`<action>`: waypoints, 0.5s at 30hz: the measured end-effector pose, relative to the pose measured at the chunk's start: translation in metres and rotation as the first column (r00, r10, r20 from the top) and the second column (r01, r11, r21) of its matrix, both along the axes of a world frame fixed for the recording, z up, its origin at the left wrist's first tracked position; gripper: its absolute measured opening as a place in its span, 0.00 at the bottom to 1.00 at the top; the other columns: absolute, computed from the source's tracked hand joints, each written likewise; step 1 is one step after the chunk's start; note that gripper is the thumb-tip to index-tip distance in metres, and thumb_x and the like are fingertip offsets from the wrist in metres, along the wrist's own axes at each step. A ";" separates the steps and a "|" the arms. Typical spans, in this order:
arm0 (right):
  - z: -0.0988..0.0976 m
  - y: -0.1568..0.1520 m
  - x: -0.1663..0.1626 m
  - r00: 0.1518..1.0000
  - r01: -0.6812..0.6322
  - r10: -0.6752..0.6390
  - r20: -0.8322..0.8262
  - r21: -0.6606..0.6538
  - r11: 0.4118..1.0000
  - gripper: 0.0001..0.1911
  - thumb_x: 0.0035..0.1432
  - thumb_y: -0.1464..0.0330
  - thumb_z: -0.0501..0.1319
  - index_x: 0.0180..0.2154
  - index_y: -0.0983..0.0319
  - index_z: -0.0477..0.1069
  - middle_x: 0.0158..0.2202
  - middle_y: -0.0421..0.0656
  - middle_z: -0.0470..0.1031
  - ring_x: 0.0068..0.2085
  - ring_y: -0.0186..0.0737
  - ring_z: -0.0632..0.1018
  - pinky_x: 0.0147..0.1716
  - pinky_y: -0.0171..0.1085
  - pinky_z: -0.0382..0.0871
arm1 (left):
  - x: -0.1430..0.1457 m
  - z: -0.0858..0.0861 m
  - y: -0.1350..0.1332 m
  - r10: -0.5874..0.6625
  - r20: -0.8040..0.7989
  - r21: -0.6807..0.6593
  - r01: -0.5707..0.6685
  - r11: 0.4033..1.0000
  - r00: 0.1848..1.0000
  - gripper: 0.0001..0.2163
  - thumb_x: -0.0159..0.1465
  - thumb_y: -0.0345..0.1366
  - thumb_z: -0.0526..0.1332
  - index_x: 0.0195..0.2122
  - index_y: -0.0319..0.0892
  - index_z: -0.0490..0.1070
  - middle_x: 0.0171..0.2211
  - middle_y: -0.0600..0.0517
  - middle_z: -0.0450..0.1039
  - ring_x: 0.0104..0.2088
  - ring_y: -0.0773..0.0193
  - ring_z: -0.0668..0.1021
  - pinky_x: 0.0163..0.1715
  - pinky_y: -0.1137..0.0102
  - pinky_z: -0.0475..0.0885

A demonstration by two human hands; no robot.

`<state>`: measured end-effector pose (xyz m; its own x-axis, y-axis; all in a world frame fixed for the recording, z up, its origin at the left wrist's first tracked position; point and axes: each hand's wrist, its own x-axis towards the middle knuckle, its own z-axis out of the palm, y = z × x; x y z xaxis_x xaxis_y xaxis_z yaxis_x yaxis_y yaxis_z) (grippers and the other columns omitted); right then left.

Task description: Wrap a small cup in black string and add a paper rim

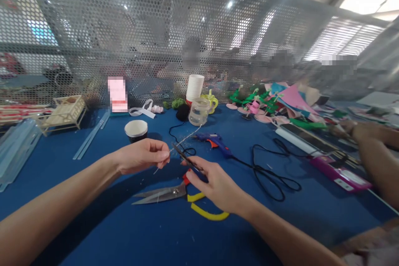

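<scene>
My left hand is closed, pinching a thin white string between thumb and fingers. The string runs up to the right toward a clear plastic jar, and a short end hangs below the fingers. My right hand is wrapped round small dark scissors, whose tips point up-left at the string close to my left fingertips. Whether the blades touch the string is too small to tell. Below lie large scissors with yellow and red handles, partly behind my right hand. A black-and-white paper cup stands behind my left hand.
A blue glue gun with a looped black cord lies right of centre. White stacked cups, black yarn and green pieces stand behind. A purple power strip and another person's arm are at the right.
</scene>
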<state>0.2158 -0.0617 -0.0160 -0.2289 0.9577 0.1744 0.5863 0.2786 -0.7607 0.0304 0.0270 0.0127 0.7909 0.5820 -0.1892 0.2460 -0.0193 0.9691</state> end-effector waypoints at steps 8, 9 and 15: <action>-0.007 0.006 -0.002 0.993 0.103 -0.104 0.050 0.026 0.994 0.11 0.52 0.72 0.52 0.38 0.65 0.67 0.26 0.42 0.73 0.26 0.35 0.71 0.27 0.34 0.65 | 0.010 0.015 -0.013 0.394 -0.233 0.861 0.000 0.509 0.889 0.07 0.55 0.34 0.55 0.22 0.39 0.67 0.21 0.52 0.66 0.26 0.64 0.67 0.30 0.68 0.60; -0.007 0.006 -0.002 0.995 0.099 -0.100 0.031 0.028 0.995 0.11 0.53 0.71 0.52 0.39 0.66 0.67 0.28 0.43 0.74 0.27 0.35 0.72 0.28 0.34 0.65 | 0.008 0.016 -0.011 0.355 -0.243 0.791 -0.027 0.611 0.903 0.08 0.56 0.36 0.55 0.23 0.39 0.68 0.20 0.53 0.66 0.25 0.66 0.67 0.28 0.70 0.60; -0.001 0.005 0.000 0.997 0.071 -0.070 -0.018 0.062 0.996 0.12 0.54 0.70 0.51 0.40 0.65 0.66 0.30 0.43 0.74 0.29 0.36 0.73 0.29 0.34 0.66 | -0.008 0.016 0.003 0.030 0.012 -0.050 -0.029 0.998 0.999 0.12 0.58 0.43 0.54 0.30 0.39 0.69 0.25 0.54 0.68 0.26 0.71 0.68 0.30 0.74 0.61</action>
<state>0.2158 -0.0569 -0.0173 -0.1578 0.9585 0.2373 0.5940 0.2842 -0.7526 0.0221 0.0303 0.0290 0.7763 0.5949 -0.2084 0.2329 0.0365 0.9718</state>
